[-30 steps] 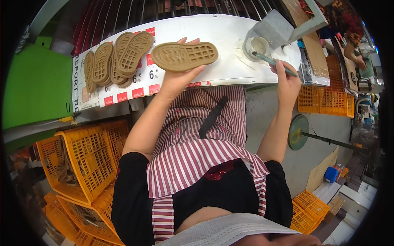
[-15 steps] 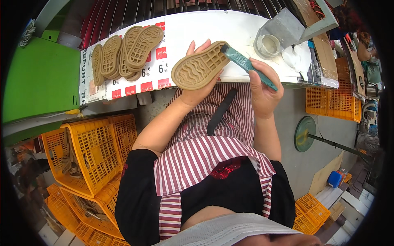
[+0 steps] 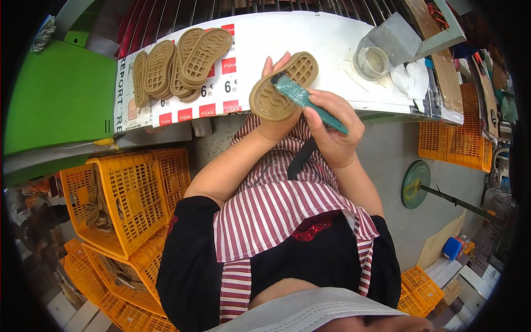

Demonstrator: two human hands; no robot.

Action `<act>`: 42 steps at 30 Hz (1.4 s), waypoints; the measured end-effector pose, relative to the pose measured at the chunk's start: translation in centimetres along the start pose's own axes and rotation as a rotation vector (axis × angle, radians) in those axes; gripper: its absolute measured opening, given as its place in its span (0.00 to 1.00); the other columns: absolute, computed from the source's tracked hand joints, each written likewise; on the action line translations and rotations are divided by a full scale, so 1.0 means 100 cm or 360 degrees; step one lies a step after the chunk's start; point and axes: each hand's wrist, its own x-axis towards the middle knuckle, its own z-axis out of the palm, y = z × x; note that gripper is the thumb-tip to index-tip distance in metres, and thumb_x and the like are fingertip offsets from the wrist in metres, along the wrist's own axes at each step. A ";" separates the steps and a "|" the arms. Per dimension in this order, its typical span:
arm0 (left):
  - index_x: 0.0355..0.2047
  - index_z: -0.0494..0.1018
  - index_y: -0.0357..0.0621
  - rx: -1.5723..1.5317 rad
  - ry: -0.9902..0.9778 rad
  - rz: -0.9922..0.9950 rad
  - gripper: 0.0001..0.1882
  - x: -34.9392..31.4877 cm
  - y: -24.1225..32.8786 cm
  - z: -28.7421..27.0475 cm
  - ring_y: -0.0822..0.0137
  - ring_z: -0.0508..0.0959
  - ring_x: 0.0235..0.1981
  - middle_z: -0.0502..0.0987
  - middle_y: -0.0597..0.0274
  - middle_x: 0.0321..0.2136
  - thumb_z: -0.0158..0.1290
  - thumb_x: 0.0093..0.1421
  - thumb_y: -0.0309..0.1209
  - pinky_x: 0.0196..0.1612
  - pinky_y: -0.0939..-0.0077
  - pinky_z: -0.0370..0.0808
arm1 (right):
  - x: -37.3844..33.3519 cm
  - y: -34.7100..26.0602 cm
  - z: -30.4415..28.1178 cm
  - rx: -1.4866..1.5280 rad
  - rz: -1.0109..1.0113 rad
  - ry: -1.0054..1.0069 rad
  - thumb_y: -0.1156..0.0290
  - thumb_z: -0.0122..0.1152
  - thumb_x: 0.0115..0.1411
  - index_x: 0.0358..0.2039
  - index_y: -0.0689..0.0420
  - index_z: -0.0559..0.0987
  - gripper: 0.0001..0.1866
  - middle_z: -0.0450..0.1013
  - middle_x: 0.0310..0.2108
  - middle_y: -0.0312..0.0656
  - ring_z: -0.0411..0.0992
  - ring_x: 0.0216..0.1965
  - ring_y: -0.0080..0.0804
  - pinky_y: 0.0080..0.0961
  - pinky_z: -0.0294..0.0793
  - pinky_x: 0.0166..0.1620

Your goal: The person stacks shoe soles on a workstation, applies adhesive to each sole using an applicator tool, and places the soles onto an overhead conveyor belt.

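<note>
My left hand (image 3: 278,129) holds a tan shoe sole (image 3: 264,100) from beneath, with fingertips showing past its far edge. The patterned face, with wavy ridges at one end and a square grid at the other, is turned up toward me. My right hand (image 3: 336,123) is closed on the teal handle of a brush (image 3: 303,97). The brush's dark tip lies over the middle of the sole; whether it touches cannot be made out. To the left, several similar soles (image 3: 159,67) lie overlapping on the table.
The white table (image 3: 310,33) has a printed sheet at its left. A round grey-white pot (image 3: 372,62) and crumpled white material (image 3: 408,83) sit at the right. Orange crates (image 3: 133,202) stand on the left, with another crate (image 3: 456,138) at right. A green round base (image 3: 415,184) stands on the floor.
The brush has moved left and nearer, from the sole's far right end to its middle. The sole is tilted slightly more upright. The whole view has shifted a little.
</note>
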 end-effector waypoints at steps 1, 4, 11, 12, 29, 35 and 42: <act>0.59 0.44 0.34 -0.0333 0.0099 -0.0127 0.43 -0.004 -0.004 0.003 0.60 0.67 0.54 0.60 0.46 0.55 0.59 0.51 0.32 0.62 0.61 0.55 | 0.000 -0.003 0.002 0.0013 0.0001 -0.0004 0.77 0.69 0.45 0.32 0.62 0.78 0.12 0.76 0.33 0.47 0.76 0.34 0.35 0.24 0.75 0.37; 0.60 0.39 0.34 -0.0489 0.0113 -0.0256 0.45 -0.008 -0.007 0.004 0.61 0.67 0.54 0.59 0.46 0.56 0.58 0.53 0.35 0.58 0.66 0.63 | 0.000 -0.010 0.004 0.0061 -0.0009 -0.0165 0.80 0.65 0.47 0.33 0.65 0.77 0.11 0.75 0.35 0.51 0.75 0.37 0.37 0.25 0.73 0.41; 0.62 0.41 0.52 -0.1000 0.0003 -0.0602 0.35 -0.010 -0.002 0.004 0.62 0.63 0.57 0.55 0.54 0.59 0.48 0.61 0.38 0.57 0.67 0.66 | 0.002 -0.010 0.004 0.0162 -0.0101 -0.0273 0.76 0.69 0.45 0.35 0.62 0.77 0.15 0.76 0.35 0.48 0.76 0.36 0.38 0.26 0.75 0.40; 0.62 0.40 0.52 -0.0868 -0.0092 -0.0484 0.36 -0.008 -0.005 0.003 0.63 0.63 0.57 0.56 0.55 0.58 0.48 0.60 0.38 0.59 0.66 0.63 | 0.004 -0.009 0.003 0.0164 -0.0100 -0.0277 0.76 0.69 0.45 0.35 0.62 0.77 0.15 0.76 0.35 0.48 0.76 0.36 0.38 0.26 0.75 0.40; 0.48 0.68 0.41 -0.0792 -0.1172 -0.0850 0.32 0.011 0.037 -0.043 0.66 0.75 0.43 0.75 0.59 0.41 0.67 0.41 0.31 0.46 0.71 0.74 | 0.037 0.030 -0.047 0.1184 0.0891 -0.0860 0.73 0.53 0.59 0.41 0.65 0.72 0.11 0.74 0.40 0.48 0.74 0.30 0.21 0.16 0.76 0.34; 0.47 0.70 0.37 -0.1036 -0.1316 -0.1051 0.35 0.013 0.021 -0.047 0.64 0.75 0.43 0.76 0.55 0.40 0.69 0.37 0.32 0.48 0.72 0.72 | 0.043 0.036 -0.061 0.1127 0.0896 -0.1004 0.72 0.54 0.58 0.39 0.64 0.74 0.11 0.75 0.36 0.47 0.74 0.26 0.20 0.15 0.76 0.33; 0.53 0.61 0.28 -0.1672 -0.0925 -0.1140 0.39 0.020 0.010 -0.046 0.54 0.73 0.49 0.72 0.38 0.44 0.65 0.40 0.26 0.52 0.64 0.70 | 0.033 0.037 -0.077 0.1157 0.0959 -0.0843 0.73 0.53 0.58 0.38 0.66 0.74 0.10 0.75 0.37 0.52 0.74 0.27 0.22 0.15 0.76 0.31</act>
